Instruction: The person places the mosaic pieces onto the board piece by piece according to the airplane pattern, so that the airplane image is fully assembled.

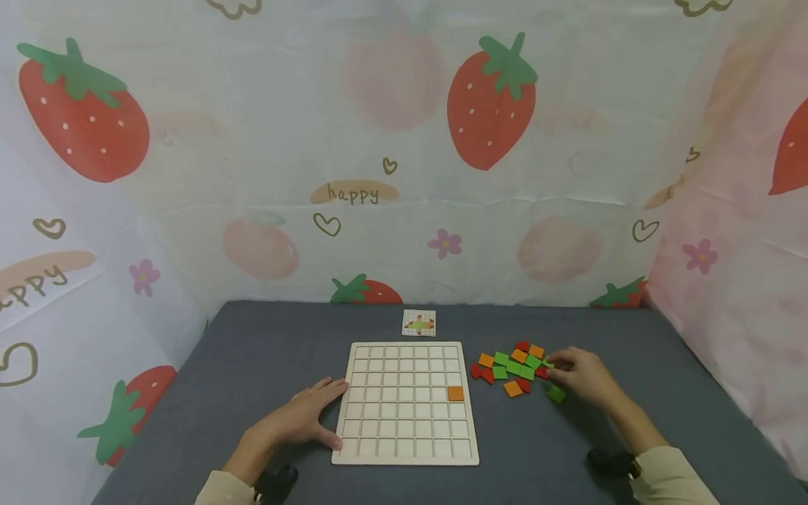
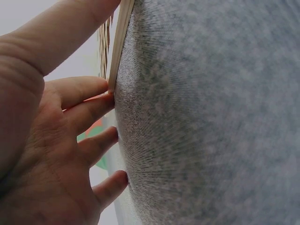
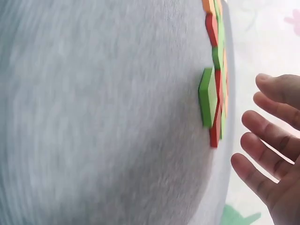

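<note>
In the head view, a pale wooden grid board (image 1: 404, 403) lies on the table with one orange square tile (image 1: 456, 393) in a cell near its right side. My left hand (image 1: 303, 414) rests along the board's left edge, thumb and fingers spread; the left wrist view shows fingertips touching the board's edge (image 2: 119, 44). Over the right end of a loose pile of tiles (image 1: 514, 369) hovers my right hand (image 1: 583, 377), fingertips close to the green tiles. Its fingers (image 3: 262, 126) are apart in the right wrist view, with nothing between them. Nearest to it lies a separate green tile (image 1: 556, 394).
A small card (image 1: 419, 323) with a coloured pattern on a grid lies behind the board. Red, orange and green tiles make up the pile right of the board. Grey cloth (image 1: 284, 344) covers the table, and a strawberry-print curtain (image 1: 271, 140) hangs behind it.
</note>
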Tool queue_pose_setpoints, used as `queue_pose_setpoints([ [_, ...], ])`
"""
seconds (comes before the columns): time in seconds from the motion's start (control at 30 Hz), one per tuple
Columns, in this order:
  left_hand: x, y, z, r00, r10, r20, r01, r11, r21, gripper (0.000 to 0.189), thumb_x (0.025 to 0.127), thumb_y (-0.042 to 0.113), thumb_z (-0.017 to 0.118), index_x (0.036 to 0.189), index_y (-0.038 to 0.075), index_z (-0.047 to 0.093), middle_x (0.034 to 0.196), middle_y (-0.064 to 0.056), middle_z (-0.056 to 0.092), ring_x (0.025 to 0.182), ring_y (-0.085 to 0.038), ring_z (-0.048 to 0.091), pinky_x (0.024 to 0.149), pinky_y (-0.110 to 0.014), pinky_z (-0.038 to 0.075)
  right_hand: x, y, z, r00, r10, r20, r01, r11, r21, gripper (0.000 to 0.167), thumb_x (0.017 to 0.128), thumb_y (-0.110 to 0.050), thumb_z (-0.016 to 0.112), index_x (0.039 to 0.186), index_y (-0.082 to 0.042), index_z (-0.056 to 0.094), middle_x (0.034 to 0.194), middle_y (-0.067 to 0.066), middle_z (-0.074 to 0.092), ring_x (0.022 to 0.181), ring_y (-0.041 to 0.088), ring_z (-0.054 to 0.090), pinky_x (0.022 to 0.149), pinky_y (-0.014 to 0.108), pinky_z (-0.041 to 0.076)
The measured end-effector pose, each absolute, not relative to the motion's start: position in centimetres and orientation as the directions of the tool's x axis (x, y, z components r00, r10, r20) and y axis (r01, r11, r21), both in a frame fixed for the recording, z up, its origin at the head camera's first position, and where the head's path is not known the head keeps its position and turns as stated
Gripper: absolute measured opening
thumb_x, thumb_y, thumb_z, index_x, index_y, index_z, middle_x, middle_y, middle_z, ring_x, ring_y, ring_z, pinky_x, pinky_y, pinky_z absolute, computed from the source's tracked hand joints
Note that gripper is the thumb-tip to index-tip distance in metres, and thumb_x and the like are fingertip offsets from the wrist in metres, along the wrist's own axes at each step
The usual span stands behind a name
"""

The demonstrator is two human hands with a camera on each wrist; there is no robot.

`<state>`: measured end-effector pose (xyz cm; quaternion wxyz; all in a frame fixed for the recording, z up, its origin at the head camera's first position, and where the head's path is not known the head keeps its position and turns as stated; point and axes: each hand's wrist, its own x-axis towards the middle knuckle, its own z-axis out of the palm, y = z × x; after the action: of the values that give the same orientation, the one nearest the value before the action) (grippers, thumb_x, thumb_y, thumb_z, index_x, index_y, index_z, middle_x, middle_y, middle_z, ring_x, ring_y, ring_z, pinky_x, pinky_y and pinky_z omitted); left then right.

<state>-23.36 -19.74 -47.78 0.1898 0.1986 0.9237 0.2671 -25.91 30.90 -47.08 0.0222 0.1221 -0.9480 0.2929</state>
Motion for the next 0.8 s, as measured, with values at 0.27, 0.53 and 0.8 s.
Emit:
queue_pose_setpoints([
  [0.27,-23.4,-19.8,-47.9,-0.853,0.463,-0.243,0.262,0.780,0.568,0.105,0.067,0.043,0.085,0.150,0.004,0.035,0.156,-0.017,0.035,0.148,-0.043,0.019,0.112,-0.068,0.017,-25.9,32.1,-47.4,-0.974,-0.220,0.056,-0.216,0.820,-0.530,0.024,0.089,-0.012,0.069,0.107,0.004,0.069,0.102,0.016,0.066,0.090,0.029,0.066,0.072,0.039,0.055],
  [0.53,-23.5,-19.8,-48.2,-0.855,0.465,-0.230,0.263,0.771,0.580,0.106,0.066,0.045,0.085,0.150,0.004,0.036,0.156,-0.017,0.035,0.148,-0.043,0.019,0.113,-0.068,0.016,-26.1,32.3,-47.4,-0.974,-0.223,0.029,-0.207,0.839,-0.503,0.020,0.087,-0.010,0.070,0.102,0.003,0.071,0.099,0.016,0.068,0.088,0.029,0.066,0.071,0.039,0.055],
  [0.8,-23.5,-19.9,-48.3,-0.855,0.463,-0.234,0.265,0.777,0.570,0.106,0.065,0.043,0.086,0.150,0.004,0.036,0.156,-0.017,0.035,0.148,-0.044,0.020,0.112,-0.068,0.017,-26.2,31.9,-47.6,-0.977,-0.210,0.017,-0.195,0.868,-0.457,0.018,0.086,-0.011,0.071,0.099,0.002,0.071,0.095,0.014,0.068,0.085,0.027,0.065,0.070,0.041,0.053],
])
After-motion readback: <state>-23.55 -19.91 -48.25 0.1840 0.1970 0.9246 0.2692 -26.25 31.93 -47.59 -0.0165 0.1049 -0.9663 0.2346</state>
